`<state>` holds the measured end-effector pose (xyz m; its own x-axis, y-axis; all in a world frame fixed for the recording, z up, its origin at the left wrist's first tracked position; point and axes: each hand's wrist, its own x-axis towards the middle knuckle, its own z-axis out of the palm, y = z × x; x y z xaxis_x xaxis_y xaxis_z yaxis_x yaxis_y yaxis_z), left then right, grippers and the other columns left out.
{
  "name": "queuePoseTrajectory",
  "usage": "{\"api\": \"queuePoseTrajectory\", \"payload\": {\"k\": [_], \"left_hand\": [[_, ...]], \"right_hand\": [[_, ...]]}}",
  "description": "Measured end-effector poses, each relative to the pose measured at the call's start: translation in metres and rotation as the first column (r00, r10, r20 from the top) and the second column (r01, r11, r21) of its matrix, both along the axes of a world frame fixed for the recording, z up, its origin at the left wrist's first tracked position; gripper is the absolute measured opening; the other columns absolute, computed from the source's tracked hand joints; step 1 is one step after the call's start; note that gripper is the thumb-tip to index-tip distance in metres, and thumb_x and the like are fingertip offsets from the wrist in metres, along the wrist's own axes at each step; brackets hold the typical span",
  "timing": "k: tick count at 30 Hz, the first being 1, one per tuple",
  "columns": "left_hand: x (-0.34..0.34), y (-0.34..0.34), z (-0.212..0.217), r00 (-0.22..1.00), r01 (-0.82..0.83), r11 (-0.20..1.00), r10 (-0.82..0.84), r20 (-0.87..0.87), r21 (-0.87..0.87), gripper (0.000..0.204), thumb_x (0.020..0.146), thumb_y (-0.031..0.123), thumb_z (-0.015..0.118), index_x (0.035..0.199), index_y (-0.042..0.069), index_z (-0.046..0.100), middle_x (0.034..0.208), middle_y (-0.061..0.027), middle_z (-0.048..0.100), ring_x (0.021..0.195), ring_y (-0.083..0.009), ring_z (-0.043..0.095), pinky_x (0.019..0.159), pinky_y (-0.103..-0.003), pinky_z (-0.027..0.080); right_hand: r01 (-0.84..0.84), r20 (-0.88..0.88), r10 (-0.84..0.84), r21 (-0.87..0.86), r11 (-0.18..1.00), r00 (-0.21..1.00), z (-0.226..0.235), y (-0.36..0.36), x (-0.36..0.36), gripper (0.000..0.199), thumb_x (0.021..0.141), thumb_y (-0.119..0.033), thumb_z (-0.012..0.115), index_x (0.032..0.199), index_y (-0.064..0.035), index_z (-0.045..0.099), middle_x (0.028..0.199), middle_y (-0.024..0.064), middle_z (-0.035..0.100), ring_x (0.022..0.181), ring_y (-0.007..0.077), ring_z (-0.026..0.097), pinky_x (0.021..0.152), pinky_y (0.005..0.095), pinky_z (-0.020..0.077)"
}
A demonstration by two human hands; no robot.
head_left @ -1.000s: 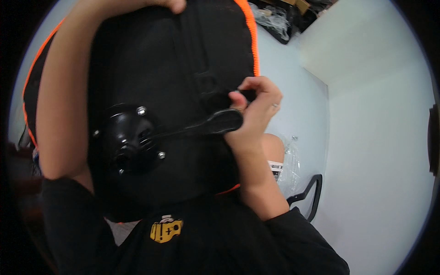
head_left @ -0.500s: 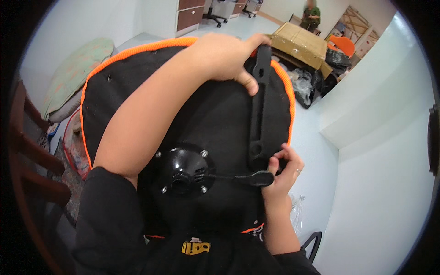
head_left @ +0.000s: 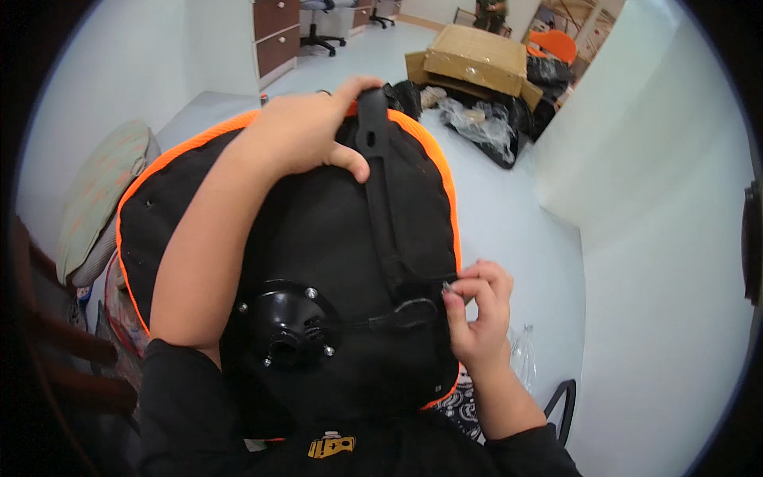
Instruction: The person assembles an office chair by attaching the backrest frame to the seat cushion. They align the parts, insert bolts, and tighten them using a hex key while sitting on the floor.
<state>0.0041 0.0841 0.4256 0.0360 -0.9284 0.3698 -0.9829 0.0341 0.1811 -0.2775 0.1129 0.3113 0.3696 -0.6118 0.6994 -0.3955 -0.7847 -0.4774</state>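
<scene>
A chair seat (head_left: 310, 215) lies underside up before me, black cloth with an orange edge. Bolted to it is a round black mount (head_left: 286, 322), from which a lever (head_left: 413, 313) sticks out to the right. Along the right side runs a long black bracket (head_left: 380, 199) with holes. My left hand (head_left: 318, 131) grips the bracket's far end, thumb on the near side and fingers going over the edge. Beside its near end, my right hand (head_left: 481, 318) pinches a thin dark rod (head_left: 433, 276), perhaps a hex key. A small shiny piece shows at those fingertips; its kind is unclear.
Brown wooden slats (head_left: 87, 358) stand at the left, near a greenish cushion (head_left: 103, 199). A cardboard box (head_left: 477, 60) and plastic bags (head_left: 485, 123) lie ahead. White wall (head_left: 652, 238) rises on the right. A person (head_left: 490, 14) is in the background.
The seat appears further left and lower in the picture. My right hand has come off the lever's tip, and the thin rod now shows in its fingers. My left hand keeps its grip.
</scene>
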Motion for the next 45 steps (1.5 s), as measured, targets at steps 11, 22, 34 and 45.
{"api": "queuePoseTrajectory", "payload": {"k": [11, 22, 34, 45], "left_hand": [[0.039, -0.026, -0.034, 0.965, 0.167, 0.983, -0.148, -0.215, 0.071, 0.119, 0.045, 0.048, 0.085, 0.145, 0.027, 0.025, 0.130, -0.0213, 0.051, 0.121, -0.0386, 0.049, 0.100, -0.041, 0.039], [0.118, -0.046, -0.105, 0.824, 0.252, 0.958, -0.139, -0.550, 0.136, 0.074, 0.089, 0.040, 0.059, 0.147, 0.011, 0.022, 0.136, -0.0170, 0.041, 0.124, -0.0258, 0.042, 0.105, -0.036, 0.031], [0.128, -0.059, -0.119, 0.971, 0.061, 0.983, -0.018, -0.238, 0.174, 0.056, 0.099, 0.034, 0.040, 0.145, 0.006, 0.025, 0.144, -0.0162, 0.035, 0.132, -0.0254, 0.035, 0.109, -0.035, 0.027], [0.120, -0.071, -0.118, 0.902, -0.004, 0.984, 0.080, -0.425, 0.176, 0.063, 0.100, 0.046, 0.027, 0.143, 0.000, 0.028, 0.147, -0.0165, 0.031, 0.137, -0.0259, 0.027, 0.112, -0.033, 0.019]], "right_hand": [[-0.247, 0.688, -0.193, 0.486, 0.838, 0.699, -0.054, -0.004, -0.089, 0.014, 0.093, -0.009, 0.054, 0.104, 0.0003, 0.054, 0.093, 0.0052, 0.058, 0.081, 0.0113, 0.057, 0.075, 0.0262, 0.0481], [-0.061, 0.374, -0.862, 0.924, 0.377, 0.341, -0.174, 0.018, -0.233, 0.020, 0.088, -0.022, 0.057, 0.103, -0.0079, 0.055, 0.085, 0.0006, 0.055, 0.073, 0.0100, 0.054, 0.061, 0.0248, 0.0456], [0.831, -0.622, -0.579, 0.519, 0.200, 0.527, -0.297, -0.034, -0.326, 0.024, 0.081, -0.030, 0.063, 0.093, -0.0097, 0.064, 0.089, 0.0147, 0.066, 0.084, 0.0310, 0.064, 0.073, 0.0408, 0.0505], [0.863, -0.737, -0.496, 0.502, 0.054, 0.460, -0.327, -0.052, -0.330, 0.026, 0.076, -0.028, 0.067, 0.095, -0.0102, 0.064, 0.089, 0.0141, 0.067, 0.087, 0.0320, 0.064, 0.075, 0.0423, 0.0499]]}}
